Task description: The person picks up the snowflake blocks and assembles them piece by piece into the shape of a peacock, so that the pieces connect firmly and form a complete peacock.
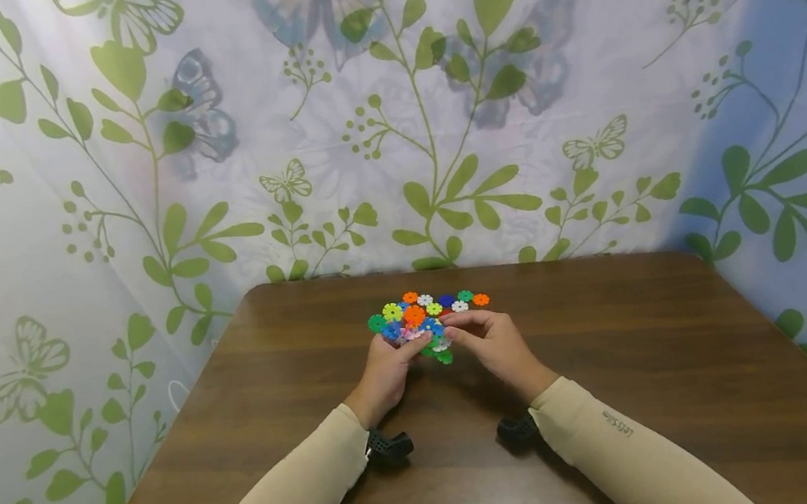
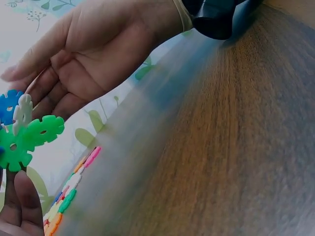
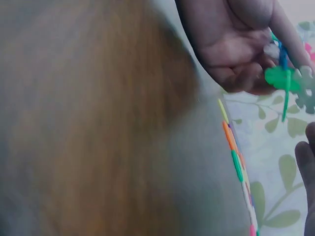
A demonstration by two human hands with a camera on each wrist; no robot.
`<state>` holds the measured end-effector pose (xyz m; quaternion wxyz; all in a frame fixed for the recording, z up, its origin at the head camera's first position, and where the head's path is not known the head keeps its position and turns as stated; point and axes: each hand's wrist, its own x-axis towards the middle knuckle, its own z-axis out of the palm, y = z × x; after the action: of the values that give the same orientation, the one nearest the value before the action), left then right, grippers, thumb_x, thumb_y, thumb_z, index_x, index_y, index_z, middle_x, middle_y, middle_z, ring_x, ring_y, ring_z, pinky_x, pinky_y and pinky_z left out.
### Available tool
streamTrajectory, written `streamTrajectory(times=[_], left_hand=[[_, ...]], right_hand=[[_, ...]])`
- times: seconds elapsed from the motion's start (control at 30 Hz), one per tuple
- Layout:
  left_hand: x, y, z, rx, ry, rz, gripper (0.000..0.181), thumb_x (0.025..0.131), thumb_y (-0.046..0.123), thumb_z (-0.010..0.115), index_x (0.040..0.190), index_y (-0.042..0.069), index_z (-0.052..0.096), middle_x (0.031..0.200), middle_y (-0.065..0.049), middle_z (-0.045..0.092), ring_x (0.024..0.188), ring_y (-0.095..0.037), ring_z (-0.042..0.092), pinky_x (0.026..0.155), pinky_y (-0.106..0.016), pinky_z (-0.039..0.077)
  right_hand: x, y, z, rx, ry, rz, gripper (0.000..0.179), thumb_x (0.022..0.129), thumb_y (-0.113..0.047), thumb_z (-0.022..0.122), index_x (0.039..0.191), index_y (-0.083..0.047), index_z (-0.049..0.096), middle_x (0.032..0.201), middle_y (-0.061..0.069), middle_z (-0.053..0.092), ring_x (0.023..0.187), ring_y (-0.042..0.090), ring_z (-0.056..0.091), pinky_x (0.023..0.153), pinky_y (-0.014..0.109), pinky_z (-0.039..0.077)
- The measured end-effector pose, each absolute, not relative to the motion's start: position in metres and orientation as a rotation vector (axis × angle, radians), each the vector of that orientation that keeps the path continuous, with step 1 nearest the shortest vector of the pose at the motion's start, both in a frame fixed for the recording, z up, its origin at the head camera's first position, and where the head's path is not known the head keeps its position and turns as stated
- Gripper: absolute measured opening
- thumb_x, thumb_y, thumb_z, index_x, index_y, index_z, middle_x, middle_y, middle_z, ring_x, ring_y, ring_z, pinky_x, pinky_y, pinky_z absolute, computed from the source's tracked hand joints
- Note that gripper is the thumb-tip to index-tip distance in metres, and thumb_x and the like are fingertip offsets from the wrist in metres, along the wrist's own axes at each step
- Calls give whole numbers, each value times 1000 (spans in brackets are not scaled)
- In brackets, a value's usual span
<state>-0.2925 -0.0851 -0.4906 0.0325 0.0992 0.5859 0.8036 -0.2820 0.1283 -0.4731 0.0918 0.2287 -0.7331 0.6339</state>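
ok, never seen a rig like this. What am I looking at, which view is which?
No robot: these are a person's bare hands. The wide picture comes from a camera worn on the head, looking forward and down; the two closer ones come from cameras on the left and right wrists. The left hand holds a cluster of joined notched discs. The right hand has its fingers at it; whether they grip is unclear. Loose discs lie flat on the table beyond the hands.

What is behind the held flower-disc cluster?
Orange, white, blue and green flower discs lie on the wood-grain table; anything directly behind the cluster is covered.
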Motion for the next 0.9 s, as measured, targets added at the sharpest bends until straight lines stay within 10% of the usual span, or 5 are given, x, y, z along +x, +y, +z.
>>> streamTrajectory(times=[0.3,0.57,0.9], left_hand=[[-294,-86,-488,281,1758,2528,51,96,13,81,135,-9,57,119,-18,73,94,-23,72,80,-33,60],[-296,-85,-488,291,1726,2554,40,96,11,80,130,-2,62,118,-17,73,87,-19,70,77,-34,58],[-294,-84,-490,321,1814,2508,43,95,12,82,128,-5,62,115,-18,73,84,-19,70,77,-38,61]], right_hand=[[-296,141,-479,606,-2524,1523,36,106,-26,68,137,-6,69,134,11,68,122,30,63,104,52,50],[-301,142,-488,1056,-2817,834,49,108,-19,64,150,4,53,161,23,41,145,48,33,117,64,27],[-295,141,-490,1055,-2681,771,21,97,-15,79,115,-6,73,124,11,67,116,36,53,103,60,41]])
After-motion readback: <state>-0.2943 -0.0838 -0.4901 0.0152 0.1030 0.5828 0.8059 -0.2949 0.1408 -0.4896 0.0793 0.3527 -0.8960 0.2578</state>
